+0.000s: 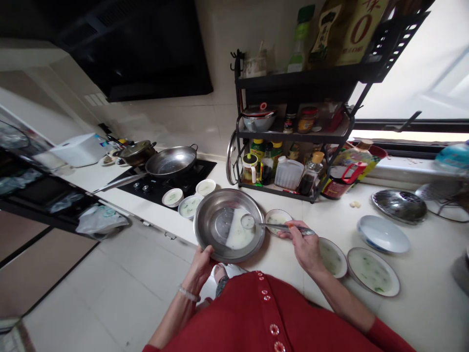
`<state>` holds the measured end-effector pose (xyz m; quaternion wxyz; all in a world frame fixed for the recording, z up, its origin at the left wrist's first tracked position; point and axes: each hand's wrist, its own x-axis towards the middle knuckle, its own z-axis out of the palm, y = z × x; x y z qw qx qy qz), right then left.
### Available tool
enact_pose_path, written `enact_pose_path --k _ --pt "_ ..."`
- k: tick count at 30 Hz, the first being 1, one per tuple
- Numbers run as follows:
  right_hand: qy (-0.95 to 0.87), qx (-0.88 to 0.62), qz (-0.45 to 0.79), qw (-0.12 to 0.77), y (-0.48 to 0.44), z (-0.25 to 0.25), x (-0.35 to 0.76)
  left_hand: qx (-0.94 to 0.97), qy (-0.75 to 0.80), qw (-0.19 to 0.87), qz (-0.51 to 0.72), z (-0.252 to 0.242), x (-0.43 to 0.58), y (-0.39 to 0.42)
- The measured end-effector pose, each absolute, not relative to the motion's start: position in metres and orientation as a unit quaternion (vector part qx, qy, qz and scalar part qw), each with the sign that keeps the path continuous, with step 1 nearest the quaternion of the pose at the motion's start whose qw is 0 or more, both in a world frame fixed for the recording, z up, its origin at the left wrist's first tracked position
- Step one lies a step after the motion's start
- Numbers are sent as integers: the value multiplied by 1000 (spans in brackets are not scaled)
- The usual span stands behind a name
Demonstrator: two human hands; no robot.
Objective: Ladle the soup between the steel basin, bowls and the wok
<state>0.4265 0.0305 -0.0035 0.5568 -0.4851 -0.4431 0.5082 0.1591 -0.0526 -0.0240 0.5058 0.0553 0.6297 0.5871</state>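
Note:
My left hand [203, 262] grips the near left rim of a wide steel basin [216, 222], which is tilted so that pale soup [239, 234] with green bits pools on its right side. In my right hand [304, 247] is the handle of a ladle [248, 222], whose bowl rests in the soup. A bowl of the same soup [277, 221] stands just right of the basin, partly behind the ladle handle. Two larger dishes of soup, one by my right wrist [331, 257] and one farther right [373, 271], sit on the counter.
Several small soup bowls [189, 207] stand left of the basin, beside the black stove. A frying pan [171, 162] sits on the stove, its long handle sticking out over the counter edge. Behind is a black seasoning rack [293, 134]. An upturned-looking white dish [383, 233] and a metal lid [399, 205] lie at right.

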Motion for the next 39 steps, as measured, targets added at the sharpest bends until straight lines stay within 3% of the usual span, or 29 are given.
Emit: enact_pose_path --k 7,17,24,33,39 --pt "-396 -478 520 586 32 -4 431 56 630 510 584 -18 161 -52" --pt "-383 -489 438 649 34 9 481 56 628 512 583 -16 163 -52" --pt "-526 -552 325 559 16 -7 503 43 626 516 583 -15 162 -52" --pt "-783 -361 148 485 -5 -5 521 68 622 516 585 -24 158 -53" --pt "-795 -347 148 475 -13 -4 516 57 626 509 588 -27 157 -53"
